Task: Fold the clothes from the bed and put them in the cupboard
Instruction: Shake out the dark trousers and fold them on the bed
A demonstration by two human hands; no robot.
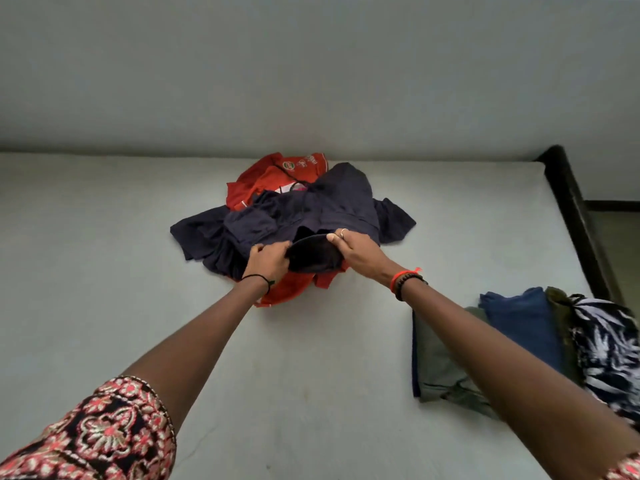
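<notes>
At the near edge of the heap, my left hand (268, 259) and right hand (358, 252) pinch the small black cloth garment (311, 254); I should lift it clear of the crumpled navy clothes (311, 209) before folding.

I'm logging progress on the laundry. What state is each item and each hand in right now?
Dark navy garment: crumpled on top of the pile, unfolded.
Red printed shirt: crumpled beneath it, unfolded.
Small black cloth piece: gripped by both hands.
Left hand: fingers closed on it.
Right hand: fingers closed on it.
Stack of folded clothes: folded, on the bed's right side.
</notes>
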